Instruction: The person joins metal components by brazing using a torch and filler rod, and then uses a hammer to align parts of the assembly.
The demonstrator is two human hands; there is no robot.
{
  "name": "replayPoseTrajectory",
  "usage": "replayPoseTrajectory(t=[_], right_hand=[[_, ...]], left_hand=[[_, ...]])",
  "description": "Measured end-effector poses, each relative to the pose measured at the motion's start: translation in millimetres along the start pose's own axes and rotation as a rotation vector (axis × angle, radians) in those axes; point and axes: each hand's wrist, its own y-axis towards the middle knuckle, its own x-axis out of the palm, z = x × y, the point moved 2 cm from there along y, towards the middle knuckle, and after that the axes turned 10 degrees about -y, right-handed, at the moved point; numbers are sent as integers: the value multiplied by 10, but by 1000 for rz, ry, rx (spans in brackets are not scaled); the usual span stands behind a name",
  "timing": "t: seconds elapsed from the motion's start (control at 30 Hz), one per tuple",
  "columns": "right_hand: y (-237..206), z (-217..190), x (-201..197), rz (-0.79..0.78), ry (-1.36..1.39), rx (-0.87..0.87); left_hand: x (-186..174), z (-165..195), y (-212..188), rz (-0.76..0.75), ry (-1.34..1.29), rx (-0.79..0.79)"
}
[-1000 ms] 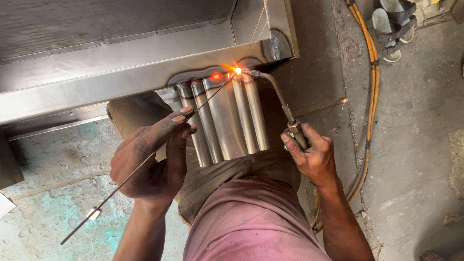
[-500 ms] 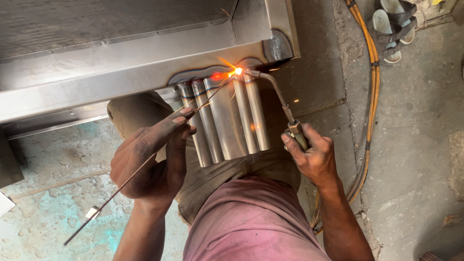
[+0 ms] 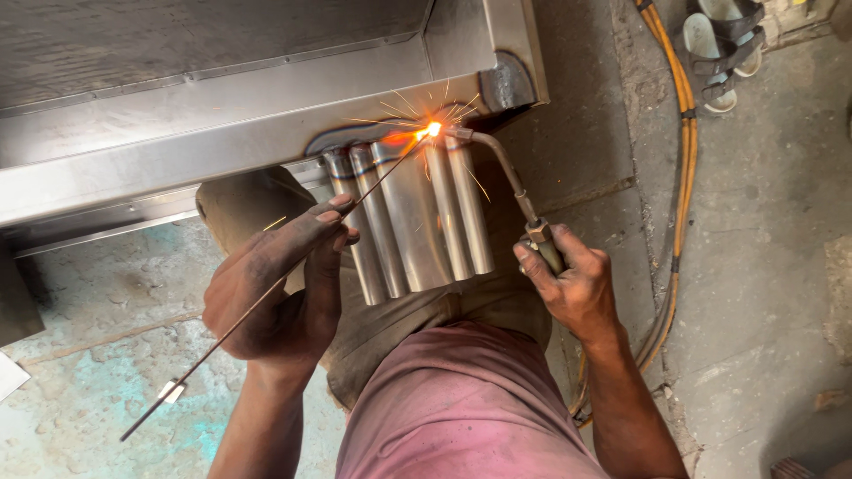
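Observation:
My left hand (image 3: pixel 280 288) pinches a thin filler rod (image 3: pixel 373 182) that runs up and right to a bright orange flame point (image 3: pixel 432 130), where sparks fly. My right hand (image 3: pixel 572 284) grips the handle of a gas torch (image 3: pixel 501 173) whose curved neck ends at that same glowing spot. The flame sits at the top of a cluster of shiny steel tubes (image 3: pixel 413 217), where they meet a stainless steel frame (image 3: pixel 222 142). The rod's lower end reaches out past my left wrist over the floor.
Orange hoses (image 3: pixel 682 177) trail down the concrete floor on the right. A pair of sandals (image 3: pixel 719 44) lies at the top right. My knee (image 3: pixel 257 204) in brown trousers is under the frame. A pinkish shirt (image 3: pixel 453 408) fills the bottom centre.
Sparks now spray from the glowing joint, brighter than before. The rod tip and torch stay at the same spot; both hands have barely moved.

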Motion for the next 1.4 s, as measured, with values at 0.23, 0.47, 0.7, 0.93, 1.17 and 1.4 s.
replayPoseTrajectory(t=[0.23, 0.47, 0.7, 0.93, 1.17, 1.4], right_hand=[[3, -8, -4, 20, 22, -61], [-6, 19, 12, 28, 35, -63], [-11, 41, 17, 12, 45, -37], [0, 50, 25, 10, 64, -67], [12, 43, 16, -13, 34, -40], [-66, 142, -156, 40, -29, 57]], left_hand=[[12, 12, 4, 8, 16, 14], [-7, 22, -13, 24, 4, 20], [1, 2, -30, 22, -24, 9], [6, 34, 17, 25, -6, 10], [-6, -70, -104, 29, -42, 13], [-912, -316, -674, 566, -254, -200]])
